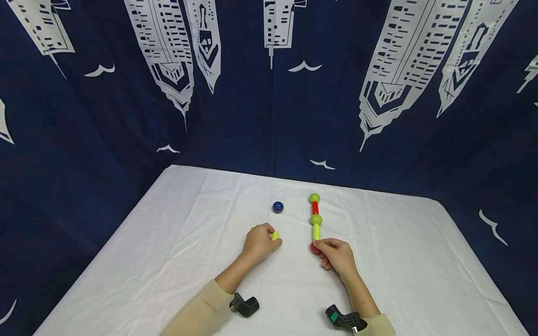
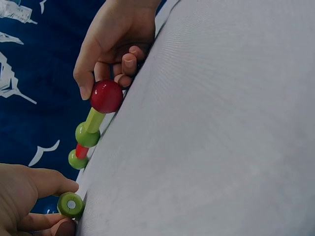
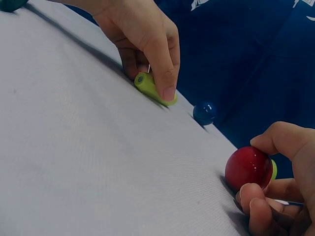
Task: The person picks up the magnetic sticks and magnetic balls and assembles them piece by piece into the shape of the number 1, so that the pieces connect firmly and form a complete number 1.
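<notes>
My left hand (image 1: pixel 260 243) pinches a short yellow-green rod (image 3: pixel 153 89) between thumb and fingers, low over the white cloth. A pale round disc shows in the rod's end in the left wrist view. My right hand (image 1: pixel 339 257) grips a red ball (image 2: pixel 106 96) at the near end of a straight chain. From that ball the chain runs away from me: a yellow-green rod (image 1: pixel 316 232), a green ball (image 1: pixel 316 220), a red rod (image 1: pixel 315 208) and a second green ball (image 1: pixel 314 198). To the chain's left, beyond my left hand, lies a loose dark blue ball (image 1: pixel 278 207).
White cloth (image 1: pixel 201 233) with faint creases covers the table. Behind its far edge hangs a dark blue curtain (image 1: pixel 252 130) printed with white buildings and birds. A black device is strapped at each wrist, by the beige sleeves (image 1: pixel 201 310).
</notes>
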{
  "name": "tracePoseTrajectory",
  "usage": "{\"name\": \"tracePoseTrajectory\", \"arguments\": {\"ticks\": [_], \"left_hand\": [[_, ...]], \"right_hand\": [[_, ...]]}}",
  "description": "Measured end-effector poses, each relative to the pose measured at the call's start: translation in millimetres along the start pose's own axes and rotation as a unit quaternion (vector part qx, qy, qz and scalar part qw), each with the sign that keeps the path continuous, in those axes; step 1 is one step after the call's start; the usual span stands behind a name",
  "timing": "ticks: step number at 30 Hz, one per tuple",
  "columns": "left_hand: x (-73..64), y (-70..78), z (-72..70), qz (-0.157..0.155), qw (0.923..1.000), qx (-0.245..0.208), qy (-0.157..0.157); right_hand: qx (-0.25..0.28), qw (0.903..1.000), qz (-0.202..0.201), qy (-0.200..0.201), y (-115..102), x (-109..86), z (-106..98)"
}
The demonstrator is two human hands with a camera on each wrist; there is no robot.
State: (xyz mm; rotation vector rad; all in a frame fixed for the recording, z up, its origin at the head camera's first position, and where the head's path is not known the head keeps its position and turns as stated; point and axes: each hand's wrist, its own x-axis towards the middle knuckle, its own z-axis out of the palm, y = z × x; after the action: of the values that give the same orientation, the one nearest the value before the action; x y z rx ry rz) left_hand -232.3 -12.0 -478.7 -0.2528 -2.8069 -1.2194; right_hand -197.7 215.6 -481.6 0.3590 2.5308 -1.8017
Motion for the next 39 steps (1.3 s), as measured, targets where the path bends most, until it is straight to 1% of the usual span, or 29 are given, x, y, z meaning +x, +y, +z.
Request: {"name": "tracePoseTrajectory", "arguments": {"ticks": [9, 14, 17, 19, 22, 28, 35, 39], "left_hand": [[0.0, -1.0, 0.9, 0.001, 1.0, -0.001, 0.005], [-0.3, -2.3, 1.4, 0.01, 0.9999, -0.002, 0.011], [-0.8, -0.9, 0.8, 0.009, 0.9999, -0.008, 0.009], [-1.2, 0.6, 0.3, 0.006, 0.9998, -0.02, 0.002], [-2.2, 2.6, -0.2, 0.001, 0.9987, -0.049, -0.013], [-2.7, 7.9, 2.0, -0.007, 0.9938, -0.101, -0.046], [-3.2, 17.5, 7.4, -0.016, 0.988, -0.13, -0.081], [-5.0, 23.4, 11.5, -0.026, 0.9821, -0.155, -0.103]], "right_hand": [[0.002, 1.0, 0.001, 0.003, 0, 0.0, 0], [-0.001, 1.0, -0.001, 0.001, 1, 0.3, 1], [0.002, 1.0, -0.001, 0.002, 1, 0.5, 1], [0.002, 1.0, -0.001, 0.003, 1, 0.7, 1], [0.001, 1.0, 0.0, 0.003, 1, 0.6, 1], [-0.001, 1.0, 0.002, 0.005, 2, 0.3, 1], [-0.001, 1.0, -0.001, 0.006, 2, -0.4, 1], [0.001, 1.0, -0.002, 0.006, 1, -0.2, 1]]}}
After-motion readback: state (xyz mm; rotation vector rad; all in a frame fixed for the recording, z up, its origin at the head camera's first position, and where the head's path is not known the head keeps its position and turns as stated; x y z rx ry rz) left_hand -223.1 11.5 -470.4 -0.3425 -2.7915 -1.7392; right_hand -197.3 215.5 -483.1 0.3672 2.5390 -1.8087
